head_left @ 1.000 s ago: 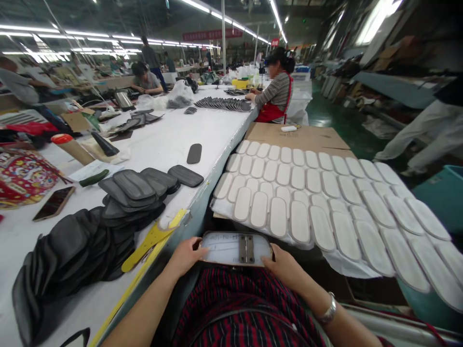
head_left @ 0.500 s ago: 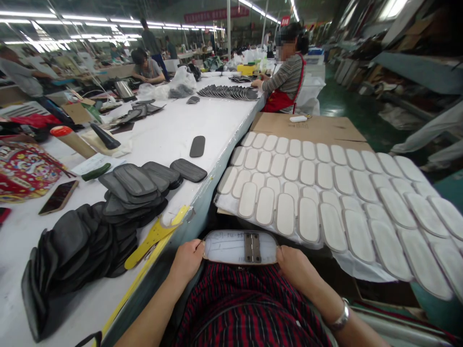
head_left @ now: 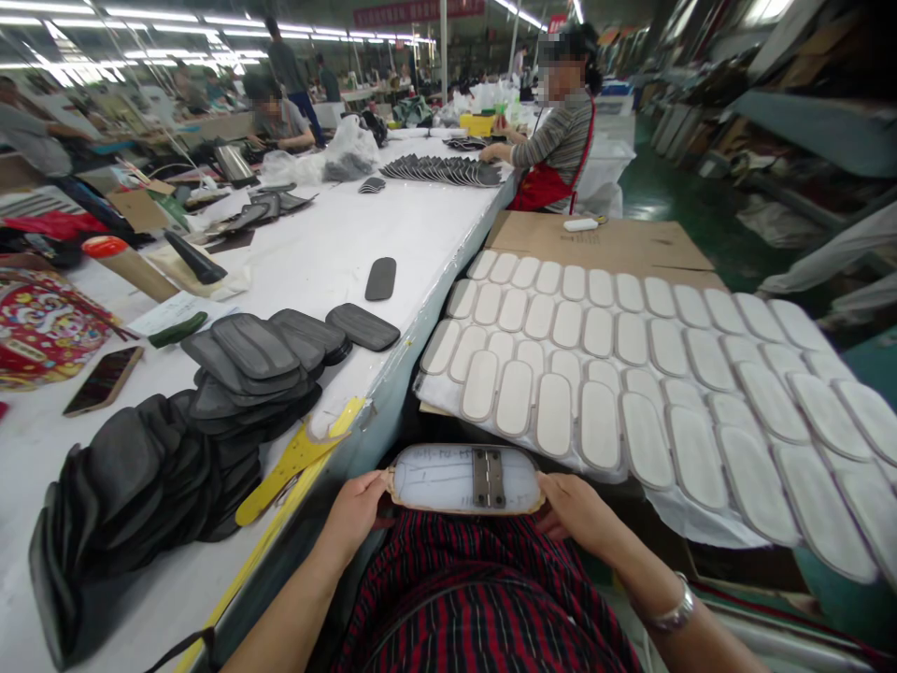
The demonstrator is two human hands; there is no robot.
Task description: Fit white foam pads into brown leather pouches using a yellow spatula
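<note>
Left fingers [head_left: 374, 482] and right fingers [head_left: 553, 488] are gripping the hinged plate [head_left: 435, 480] by its ends. Likely stiff and light, it is suiting that hold

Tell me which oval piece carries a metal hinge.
The whitish plate held between left hand and right hand; the white pads and dark pads show no hinge.
</note>
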